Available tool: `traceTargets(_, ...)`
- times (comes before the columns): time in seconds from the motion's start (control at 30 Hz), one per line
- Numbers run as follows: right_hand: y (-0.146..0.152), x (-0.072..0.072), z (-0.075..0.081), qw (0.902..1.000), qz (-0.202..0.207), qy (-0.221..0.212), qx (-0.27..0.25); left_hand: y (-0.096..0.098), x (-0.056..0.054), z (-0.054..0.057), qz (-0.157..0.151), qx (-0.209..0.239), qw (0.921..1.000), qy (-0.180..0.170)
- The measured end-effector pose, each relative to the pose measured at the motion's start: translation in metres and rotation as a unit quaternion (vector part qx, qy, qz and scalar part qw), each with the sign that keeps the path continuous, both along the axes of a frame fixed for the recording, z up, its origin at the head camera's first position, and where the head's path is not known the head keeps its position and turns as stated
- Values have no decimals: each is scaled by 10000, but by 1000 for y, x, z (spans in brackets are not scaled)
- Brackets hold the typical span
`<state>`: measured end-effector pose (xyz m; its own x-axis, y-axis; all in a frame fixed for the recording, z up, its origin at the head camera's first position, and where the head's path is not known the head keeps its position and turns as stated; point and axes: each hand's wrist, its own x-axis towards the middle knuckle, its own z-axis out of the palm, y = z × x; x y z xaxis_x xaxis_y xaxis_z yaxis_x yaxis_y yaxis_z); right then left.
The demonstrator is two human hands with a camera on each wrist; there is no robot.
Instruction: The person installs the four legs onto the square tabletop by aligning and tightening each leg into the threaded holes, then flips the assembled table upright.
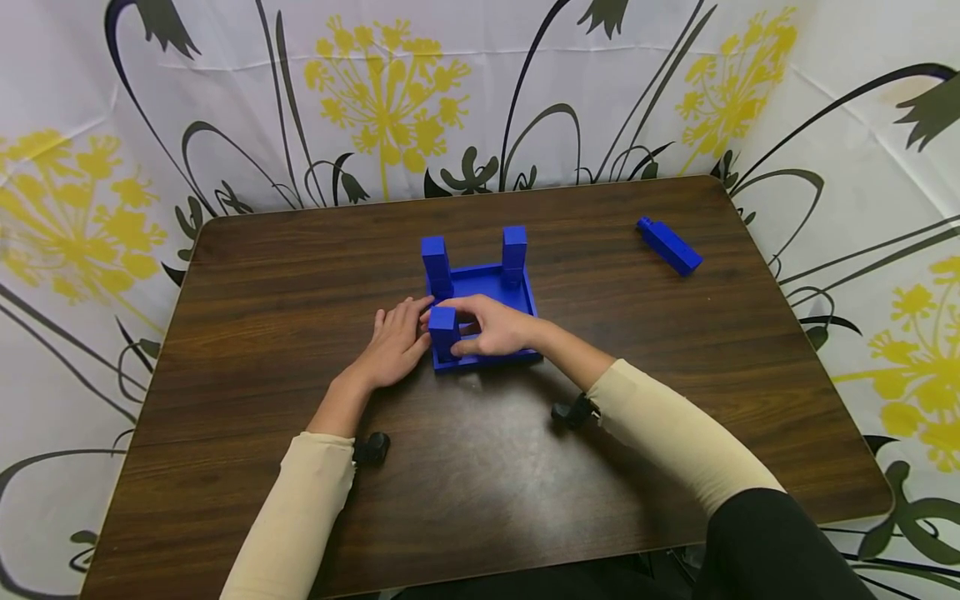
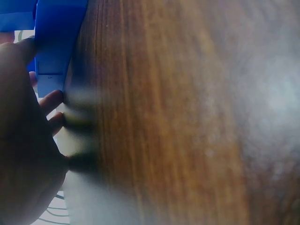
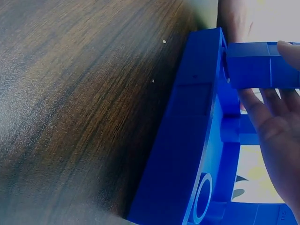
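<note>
A shallow blue square frame (image 1: 495, 362) with raised walls lies on the table, with blue square posts standing at three corners. My right hand (image 1: 492, 325) grips the near-left post (image 1: 444, 335), thumb on one side and fingers on the other. In the right wrist view this post (image 3: 253, 65) stands at the frame's corner, and a round socket (image 3: 203, 198) shows at another corner. My left hand (image 1: 392, 343) lies beside the frame's left wall, fingers extended and touching it. The back-left post (image 1: 437, 265) and back-right post (image 1: 513, 250) stand upright.
Another blue post (image 1: 670, 245) with a narrow peg end lies on its side at the back right of the brown wooden table (image 1: 285, 283). A flower-patterned cloth (image 1: 465, 100) hangs along the table's back edge and sides.
</note>
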<state>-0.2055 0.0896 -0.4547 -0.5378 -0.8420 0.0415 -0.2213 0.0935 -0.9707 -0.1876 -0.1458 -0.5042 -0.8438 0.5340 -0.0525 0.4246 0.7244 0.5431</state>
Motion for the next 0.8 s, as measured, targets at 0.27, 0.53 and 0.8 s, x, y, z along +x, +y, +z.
traceTargets(0.27, -1, 0, 4, 9990, -244, 164, 337, 2, 0, 3, 56, -3, 10000, -35)
traceTargets(0.53, -3, 3, 3, 9951, -698, 352, 604, 2, 0, 5, 117, -60, 9998, -135)
traceTargets(0.8, -6, 3, 1, 9896, -967, 743, 756, 2, 0, 4, 153, -64, 9997, -202)
